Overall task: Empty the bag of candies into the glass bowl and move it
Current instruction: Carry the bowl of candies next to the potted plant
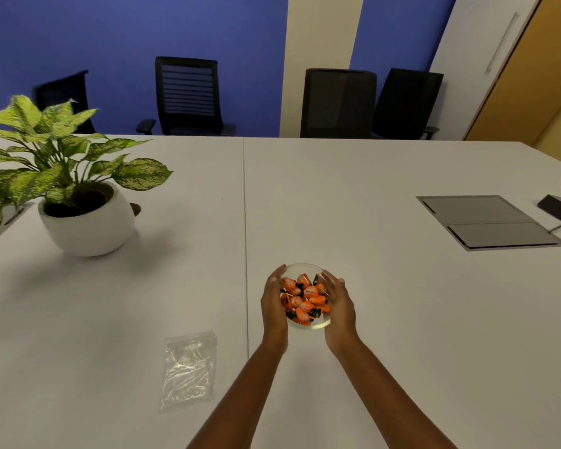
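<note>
Empty clear bag (188, 371): flat on white table (370, 196), nearest me, left of my forearms. Glass bowl (306, 298): heaped with orange wrapped candies (305, 301), cupped between my left hand (273, 304) and right hand (339, 304), fingers curled against its sides. Potted plant (75, 189): far left. Black chairs (188, 95): beyond table.

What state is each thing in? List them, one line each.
Bowl: upright, full of candies, cupped on both sides.
Candies: wrapped, piled inside the bowl.
Bag: empty, lying flat on the table.
Left hand: curved against the bowl's left side.
Right hand: curved against the bowl's right side.
Plant: upright in its pot.
Table hatch: closed.
</note>
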The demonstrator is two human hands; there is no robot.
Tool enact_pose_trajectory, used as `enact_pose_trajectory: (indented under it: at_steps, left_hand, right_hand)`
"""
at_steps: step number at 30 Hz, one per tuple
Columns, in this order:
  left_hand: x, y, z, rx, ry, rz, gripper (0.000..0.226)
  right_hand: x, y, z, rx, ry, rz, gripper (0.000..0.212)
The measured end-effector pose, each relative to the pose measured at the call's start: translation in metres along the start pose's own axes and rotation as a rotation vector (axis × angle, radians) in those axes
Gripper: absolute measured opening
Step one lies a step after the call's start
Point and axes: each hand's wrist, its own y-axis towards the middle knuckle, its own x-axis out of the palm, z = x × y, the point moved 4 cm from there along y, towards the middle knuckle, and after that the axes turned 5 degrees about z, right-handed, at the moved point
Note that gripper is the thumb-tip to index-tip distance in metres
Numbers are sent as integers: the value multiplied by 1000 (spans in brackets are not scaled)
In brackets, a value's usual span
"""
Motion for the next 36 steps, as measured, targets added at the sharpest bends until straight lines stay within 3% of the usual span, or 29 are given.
enact_pose_trajectory:
  at_steps: [17, 27, 36]
  left_hand:
    - [-39, 193, 86, 33, 8, 260, 46]
    - [-46, 320, 51, 19, 23, 287, 46]
    - [-50, 381, 4, 7, 55, 311, 47]
  right_hand:
    - [195, 121, -30, -22, -88, -141, 38]
    - [244, 237, 5, -6, -138, -135, 39]
    - [249, 303, 44, 1, -157, -92, 38]
